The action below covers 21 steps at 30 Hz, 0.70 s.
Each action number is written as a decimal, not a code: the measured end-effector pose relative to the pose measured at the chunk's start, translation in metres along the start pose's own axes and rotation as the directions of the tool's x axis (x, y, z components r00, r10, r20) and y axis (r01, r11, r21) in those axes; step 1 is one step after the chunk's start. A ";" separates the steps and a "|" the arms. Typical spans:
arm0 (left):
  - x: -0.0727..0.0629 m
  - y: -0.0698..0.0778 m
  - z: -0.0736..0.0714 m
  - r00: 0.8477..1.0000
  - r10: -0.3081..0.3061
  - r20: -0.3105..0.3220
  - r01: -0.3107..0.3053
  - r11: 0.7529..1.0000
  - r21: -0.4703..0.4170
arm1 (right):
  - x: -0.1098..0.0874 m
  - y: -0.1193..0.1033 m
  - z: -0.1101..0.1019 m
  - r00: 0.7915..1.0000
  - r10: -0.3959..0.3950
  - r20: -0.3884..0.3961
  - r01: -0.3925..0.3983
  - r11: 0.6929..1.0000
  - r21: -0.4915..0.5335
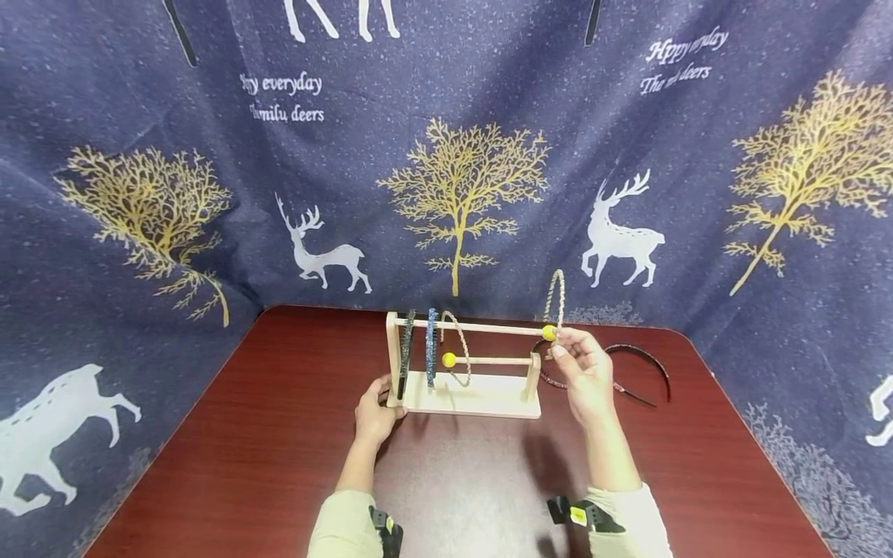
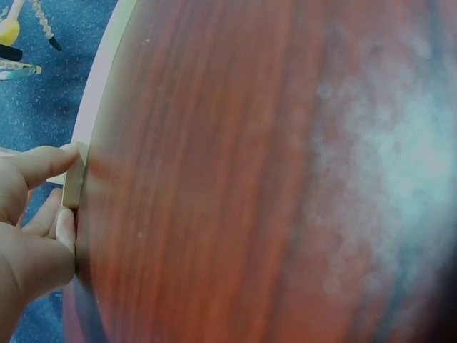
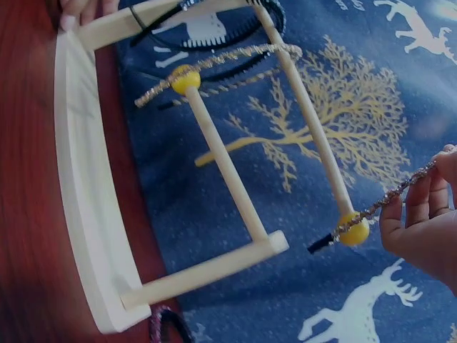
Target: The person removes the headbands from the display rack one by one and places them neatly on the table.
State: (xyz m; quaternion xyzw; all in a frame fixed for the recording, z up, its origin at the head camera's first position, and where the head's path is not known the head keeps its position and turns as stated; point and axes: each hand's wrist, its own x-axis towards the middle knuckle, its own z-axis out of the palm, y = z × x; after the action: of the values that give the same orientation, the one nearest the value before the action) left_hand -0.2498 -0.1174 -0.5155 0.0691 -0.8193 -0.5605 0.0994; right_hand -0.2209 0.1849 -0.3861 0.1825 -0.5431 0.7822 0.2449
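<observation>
A pale wooden headband rack (image 1: 481,401) with two rods tipped by yellow balls stands on the table. My left hand (image 1: 374,415) grips the left end of its base, thumb and fingers on the edge. Between thumb and fingers, my right hand (image 1: 589,378) pinches a gold braided headband (image 1: 560,288) at the upper rod's yellow ball (image 3: 353,229). On that rod hang a dark glittery headband (image 1: 406,353), a blue glittery headband (image 1: 431,349) and another gold headband (image 1: 463,341). In the right wrist view, the pinched headband's black tip extends past the ball.
Behind the right hand, a dark headband (image 1: 645,353) and a pinkish beaded headband (image 1: 553,381) lie on the reddish-brown table (image 1: 279,457). A blue cloth (image 1: 488,93) with deer and trees hangs behind the table and along its sides.
</observation>
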 end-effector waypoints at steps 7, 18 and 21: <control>0.001 -0.001 0.001 1.000 -0.002 -0.004 0.002 1.000 0.005 | -0.002 -0.006 -0.016 0.998 -0.058 0.021 0.057 0.998 0.012; 0.002 0.000 -0.002 1.000 0.001 -0.002 -0.001 1.000 0.003 | -0.021 -0.005 -0.049 0.988 0.053 0.148 -0.069 0.992 0.107; 0.002 -0.001 -0.001 1.000 -0.001 0.003 0.001 1.000 0.006 | -0.026 -0.003 -0.061 0.975 0.131 0.182 -0.144 0.988 0.060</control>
State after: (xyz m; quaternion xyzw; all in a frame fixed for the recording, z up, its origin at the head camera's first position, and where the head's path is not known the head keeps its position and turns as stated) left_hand -0.2512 -0.1186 -0.5162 0.0692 -0.8211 -0.5580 0.0976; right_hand -0.1990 0.2378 -0.4193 0.2223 -0.5451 0.7972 0.1342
